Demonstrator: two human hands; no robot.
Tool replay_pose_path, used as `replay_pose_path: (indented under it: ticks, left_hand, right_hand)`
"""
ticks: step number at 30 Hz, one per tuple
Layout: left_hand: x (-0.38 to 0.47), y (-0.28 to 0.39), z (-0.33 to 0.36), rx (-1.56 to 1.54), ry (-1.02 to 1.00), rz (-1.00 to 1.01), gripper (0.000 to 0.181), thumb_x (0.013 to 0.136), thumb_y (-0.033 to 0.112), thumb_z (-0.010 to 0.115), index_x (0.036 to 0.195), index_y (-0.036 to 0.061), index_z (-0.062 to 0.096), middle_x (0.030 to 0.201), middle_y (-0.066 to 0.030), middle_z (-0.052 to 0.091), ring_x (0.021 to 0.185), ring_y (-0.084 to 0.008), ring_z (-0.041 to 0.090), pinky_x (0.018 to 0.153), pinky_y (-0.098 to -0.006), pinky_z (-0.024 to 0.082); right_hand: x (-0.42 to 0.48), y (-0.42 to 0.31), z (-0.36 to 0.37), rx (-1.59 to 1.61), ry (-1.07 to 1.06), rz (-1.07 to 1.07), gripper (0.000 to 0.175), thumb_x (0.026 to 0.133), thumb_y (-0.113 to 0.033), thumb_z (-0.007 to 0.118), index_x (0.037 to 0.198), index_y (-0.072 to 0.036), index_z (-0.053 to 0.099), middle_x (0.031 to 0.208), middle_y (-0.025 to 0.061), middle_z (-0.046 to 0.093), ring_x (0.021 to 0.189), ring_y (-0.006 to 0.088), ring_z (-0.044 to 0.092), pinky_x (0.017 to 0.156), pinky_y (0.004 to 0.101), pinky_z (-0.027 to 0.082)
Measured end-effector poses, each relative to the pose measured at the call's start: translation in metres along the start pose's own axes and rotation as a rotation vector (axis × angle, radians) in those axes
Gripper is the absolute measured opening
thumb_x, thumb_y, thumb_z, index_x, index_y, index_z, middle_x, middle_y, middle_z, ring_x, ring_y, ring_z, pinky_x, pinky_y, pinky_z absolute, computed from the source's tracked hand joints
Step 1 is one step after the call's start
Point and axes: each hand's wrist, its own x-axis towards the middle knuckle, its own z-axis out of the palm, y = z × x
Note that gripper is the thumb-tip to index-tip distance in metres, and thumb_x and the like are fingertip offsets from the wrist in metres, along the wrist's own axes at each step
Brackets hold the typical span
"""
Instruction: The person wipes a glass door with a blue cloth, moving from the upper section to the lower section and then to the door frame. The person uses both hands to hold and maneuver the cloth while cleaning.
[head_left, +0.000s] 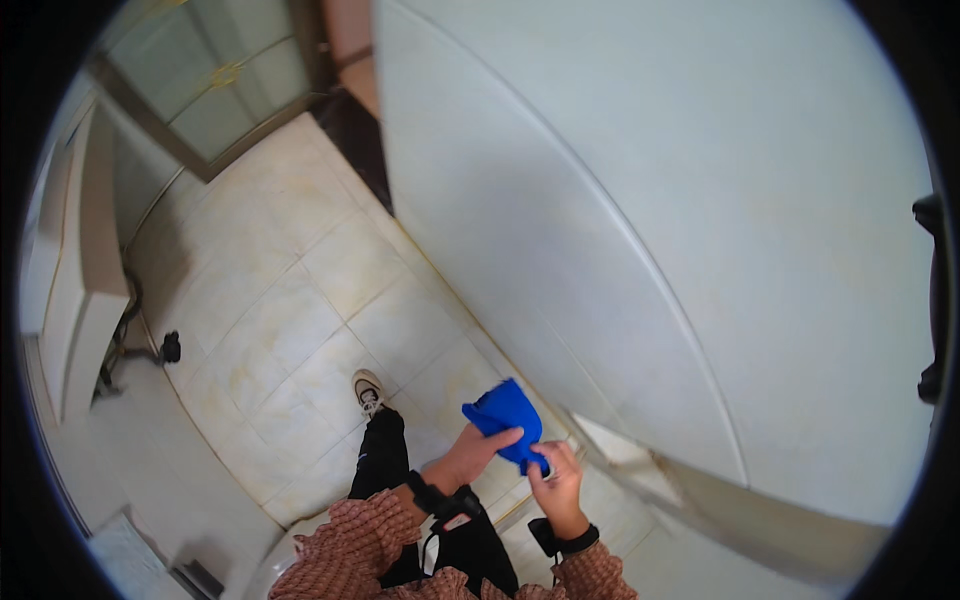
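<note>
A folded blue cloth (508, 414) is held in front of me, above the tiled floor. My left hand (474, 452) grips its near left part, with the thumb lying on top of the fabric. At the cloth's lower right corner, my right hand (556, 474) pinches the edge between thumb and fingers. Black straps with small dark devices are around both wrists. The underside of the cloth is hidden.
A pale wall (525, 247) rises close on the right. Pale floor tiles (300, 315) run ahead, where my shoe (367, 391) stands. A framed glass door (225, 90) is at the upper left. On the left is a white basin or counter (97, 247) with dark piping below.
</note>
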Motion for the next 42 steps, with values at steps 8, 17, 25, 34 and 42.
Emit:
replay_pose_path:
  ticks: [8,17,25,34,42]
  left_hand:
    - [-0.046,0.169,-0.059,0.496,-0.020,0.229,0.031,0.095,0.024,0.067,0.116,0.0023,0.065,0.094,-0.0021,0.070,0.083,-0.0112,0.062,0.078,-0.0294,0.052]
    - [-0.163,0.334,-0.106,0.547,0.167,0.611,0.065,0.082,0.028,0.078,0.135,0.0013,0.051,0.107,-0.0138,0.069,0.096,-0.0168,0.065,0.089,-0.0314,0.051]
    - [-0.223,0.416,-0.157,0.642,0.528,0.575,0.058,0.080,0.032,0.081,0.122,-0.0018,0.061,0.101,-0.0131,0.070,0.091,-0.0182,0.066,0.082,-0.0315,0.052]
    - [-0.224,0.568,-0.217,0.958,0.671,0.705,0.027,0.085,0.025,0.077,0.100,0.0024,0.071,0.085,-0.0082,0.065,0.078,-0.0177,0.064,0.070,-0.0295,0.050]
    - [-0.189,0.718,-0.225,1.170,0.622,0.691,0.023,0.087,0.023,0.073,0.100,0.0044,0.069,0.088,-0.0136,0.064,0.081,-0.0313,0.064,0.074,-0.0359,0.050]
  right_hand:
    - [0.132,-0.121,0.079,0.219,-0.196,-0.118,0.069,0.067,-0.010,0.090,0.127,0.002,0.056,0.110,0.0117,0.065,0.100,0.0183,0.062,0.086,0.0332,0.051]
    - [0.213,-0.317,0.198,0.292,-0.331,-0.271,0.035,0.073,-0.005,0.086,0.091,-0.003,0.056,0.082,0.0017,0.063,0.074,0.0079,0.055,0.067,0.0246,0.050]
    - [0.274,-0.416,0.246,0.545,-0.669,-0.209,0.038,0.078,0.003,0.080,0.113,0.000,0.063,0.072,-0.0032,0.061,0.065,0.0032,0.053,0.060,0.0186,0.044]
    - [0.419,-0.477,0.323,0.373,-0.938,-0.511,0.058,0.074,-0.001,0.083,0.127,-0.002,0.058,0.106,0.0054,0.068,0.094,0.0118,0.062,0.084,0.0281,0.050]
    - [0.536,-0.587,0.410,0.152,-1.238,-1.130,0.080,0.069,-0.030,0.087,0.137,-0.006,0.051,0.120,0.0143,0.063,0.115,0.0312,0.056,0.099,0.0397,0.041]
